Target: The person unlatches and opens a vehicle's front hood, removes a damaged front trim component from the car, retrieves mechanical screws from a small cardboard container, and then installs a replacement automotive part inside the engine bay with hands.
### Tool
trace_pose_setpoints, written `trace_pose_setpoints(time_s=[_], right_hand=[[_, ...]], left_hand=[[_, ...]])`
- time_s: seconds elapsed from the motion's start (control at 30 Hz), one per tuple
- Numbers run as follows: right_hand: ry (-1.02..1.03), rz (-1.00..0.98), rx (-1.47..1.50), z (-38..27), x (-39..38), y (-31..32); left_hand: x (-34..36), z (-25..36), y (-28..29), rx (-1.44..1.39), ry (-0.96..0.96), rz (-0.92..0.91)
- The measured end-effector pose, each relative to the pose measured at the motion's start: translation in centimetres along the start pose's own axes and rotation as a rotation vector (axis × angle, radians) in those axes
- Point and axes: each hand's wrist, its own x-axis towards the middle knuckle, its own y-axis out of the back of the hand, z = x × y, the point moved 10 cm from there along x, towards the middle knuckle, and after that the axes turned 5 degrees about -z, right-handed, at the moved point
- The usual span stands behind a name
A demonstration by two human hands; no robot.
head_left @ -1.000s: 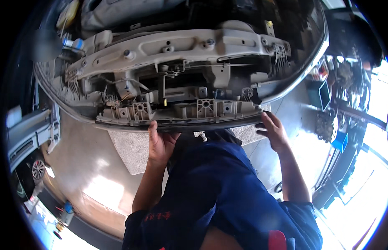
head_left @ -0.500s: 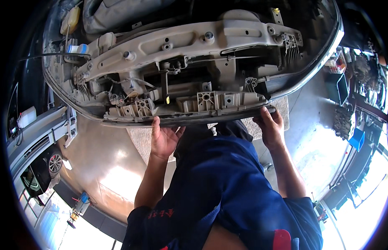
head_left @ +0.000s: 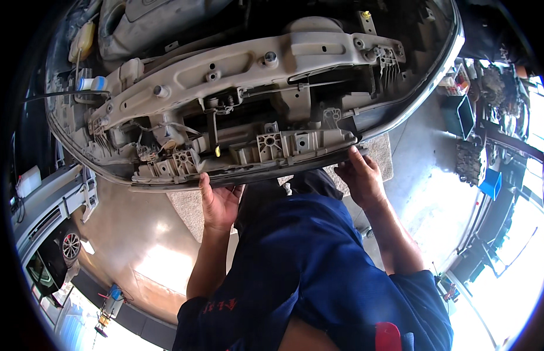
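On the crossbeam's [head_left: 237, 61] near side, the bumper [head_left: 283, 171] is lying crosswise. Left hand [head_left: 219, 206] and right hand [head_left: 367, 182] are both holding its lip, thumbs above, fingers curling under; fingertip contact is staying hidden. Looking like lightish, springy plastic, dusty, so possibly slipping. Wide lip holds are suiting it; ribs [head_left: 271, 141] are looking brittle.

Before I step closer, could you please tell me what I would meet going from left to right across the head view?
White container → spoked car wheel → the person's left hand → the right hand → dark open-topped bin → bright blue box.
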Motion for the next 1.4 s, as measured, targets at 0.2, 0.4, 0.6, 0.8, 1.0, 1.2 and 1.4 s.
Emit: trace_pose_setpoints(time_s=[0.2,0.4,0.6,0.8,1.0,1.2,1.4], right_hand=[[0.005,0.036,0.022,-1.4,-0.3,-1.5],[-0.081,0.05,0.043,0.0,1.5,-0.9],[-0.162,0.03,0.168,1.9,1.9,-2.1],[-0.12,0.01,0.081,2.2,2.3,-1.5],[-0.127,0.056,-0.199,1.4,2.7,-0.9],[-0.191,-0.006,-0.122,1.9,3.0,-1.5],[-0.188,-0.112,-0.091,2.4,3.4,-1.9]], left_hand=[[-0.1,0.6,-0.9,-0.013,-0.024,0.092],[0.1,0.5,-0.1,0.033,0.0,0.056],[0.4,0.6,0.7,0.113,0.035,0.131],[-0.9,1.2,3.0,0.294,0.173,0.192],[-2.5,6.3,7.8,0.441,0.063,0.327],[-1.1,7.3,8.6,0.476,0.039,0.378],[-2.1,6.9,8.4,0.419,-0.011,0.398]])
